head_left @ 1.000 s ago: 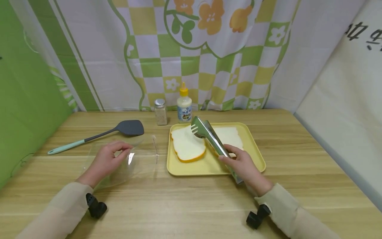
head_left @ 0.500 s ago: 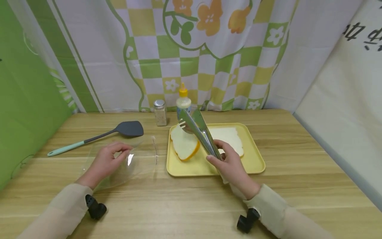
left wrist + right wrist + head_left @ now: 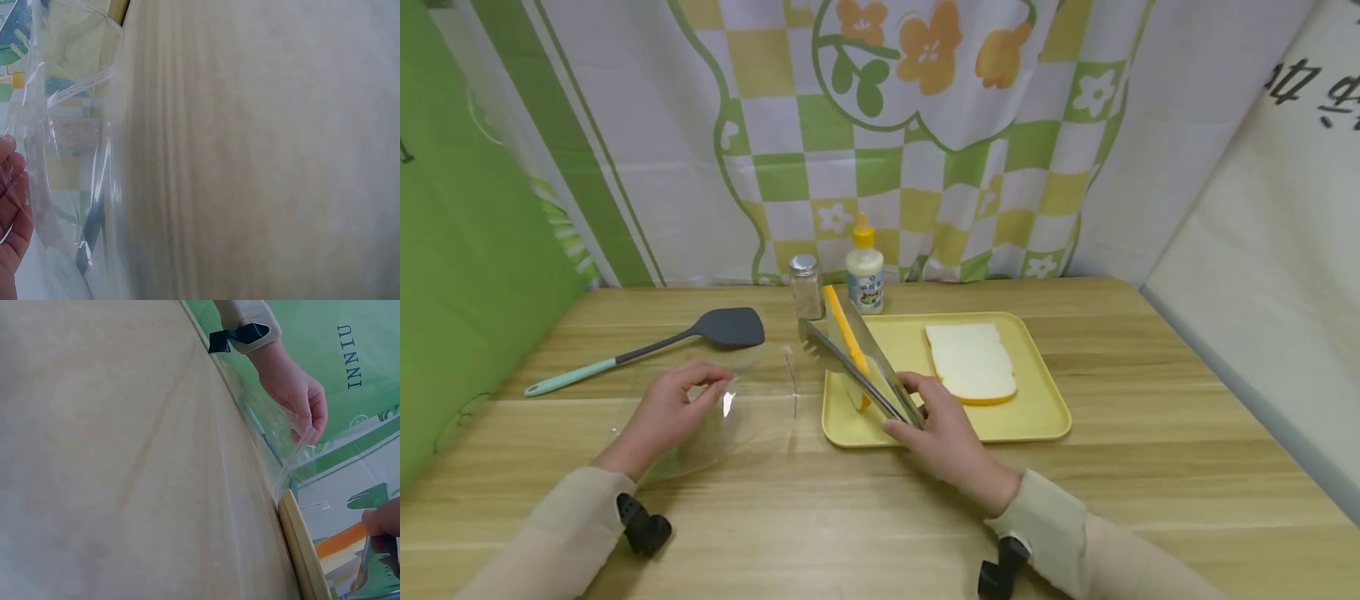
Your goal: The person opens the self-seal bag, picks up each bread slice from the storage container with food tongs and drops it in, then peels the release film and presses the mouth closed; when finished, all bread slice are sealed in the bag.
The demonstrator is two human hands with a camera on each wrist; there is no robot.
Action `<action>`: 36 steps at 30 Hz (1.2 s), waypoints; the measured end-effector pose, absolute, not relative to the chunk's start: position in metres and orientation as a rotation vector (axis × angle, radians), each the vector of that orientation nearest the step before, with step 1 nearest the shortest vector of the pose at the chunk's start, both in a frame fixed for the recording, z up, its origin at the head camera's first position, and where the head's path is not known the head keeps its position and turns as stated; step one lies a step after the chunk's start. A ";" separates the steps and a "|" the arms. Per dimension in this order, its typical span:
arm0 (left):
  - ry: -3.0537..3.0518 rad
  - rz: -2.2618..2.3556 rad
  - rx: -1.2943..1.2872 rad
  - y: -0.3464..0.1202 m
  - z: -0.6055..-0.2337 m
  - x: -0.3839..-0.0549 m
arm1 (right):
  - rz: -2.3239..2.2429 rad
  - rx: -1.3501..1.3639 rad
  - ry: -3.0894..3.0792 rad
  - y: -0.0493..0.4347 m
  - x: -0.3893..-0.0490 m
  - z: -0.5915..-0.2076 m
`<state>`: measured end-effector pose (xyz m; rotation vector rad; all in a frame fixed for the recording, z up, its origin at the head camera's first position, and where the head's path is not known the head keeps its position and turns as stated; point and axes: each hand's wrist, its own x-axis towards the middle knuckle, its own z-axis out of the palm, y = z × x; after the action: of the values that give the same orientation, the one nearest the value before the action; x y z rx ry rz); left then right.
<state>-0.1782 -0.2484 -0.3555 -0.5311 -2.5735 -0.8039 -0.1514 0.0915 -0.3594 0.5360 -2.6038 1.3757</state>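
Note:
In the head view my left hand (image 3: 673,408) pinches the upper layer of a clear plastic bag (image 3: 756,408), which lies on the table with its opening strip toward the tray. My right hand (image 3: 951,437) grips metal tongs (image 3: 889,367) over the left part of a yellow tray (image 3: 1047,396). Between the tong arms a slice of bread (image 3: 844,327) stands tilted on edge, its orange crust facing up. A second bread slice (image 3: 973,362) lies flat on the tray's right half. In the right wrist view, the held slice's orange crust (image 3: 340,540) shows beside the fingers.
Left of the tray, behind the bag, lies a spatula (image 3: 730,327) with a mint handle. A shaker jar (image 3: 806,292) and a yellow-capped squeeze bottle (image 3: 866,279) stand behind the tray. A patterned curtain (image 3: 925,167) hangs along the table's back edge.
The right hand has moved left with the tongs, lifting the left bread slice and turning it from flat onto its edge. The left hand stays in place on the bag.

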 end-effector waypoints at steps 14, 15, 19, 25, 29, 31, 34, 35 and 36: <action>-2.552 -0.793 -0.546 -0.248 -0.355 -0.177 | 1.010 0.666 -2.703 0.115 -0.152 -0.359; -2.546 -0.792 -0.549 -0.247 -0.355 -0.177 | 1.008 0.659 -2.721 0.117 -0.153 -0.358; -2.530 -0.791 -0.561 -0.246 -0.355 -0.176 | 0.975 0.626 -2.773 0.125 -0.156 -0.355; -2.529 -0.811 -0.561 -0.243 -0.355 -0.175 | 0.847 0.632 -2.727 0.141 -0.163 -0.355; -2.544 -0.811 -0.550 -0.242 -0.355 -0.175 | 0.806 0.614 -2.693 0.153 -0.167 -0.354; -2.553 -0.809 -0.549 -0.243 -0.355 -0.176 | 0.799 0.607 -2.683 0.158 -0.169 -0.353; -2.569 -0.806 -0.549 -0.243 -0.354 -0.176 | 0.796 0.607 -2.669 0.164 -0.170 -0.352; -2.573 -0.806 -0.550 -0.243 -0.354 -0.177 | 0.798 0.614 -2.664 0.165 -0.171 -0.351; -2.577 -0.807 -0.550 -0.243 -0.354 -0.177 | 0.800 0.625 -2.659 0.165 -0.171 -0.351</action>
<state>-0.1767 -0.2430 -0.3537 -0.5502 -2.5767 -0.8065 -0.1714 0.1653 -0.3511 0.6250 -2.6587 0.7998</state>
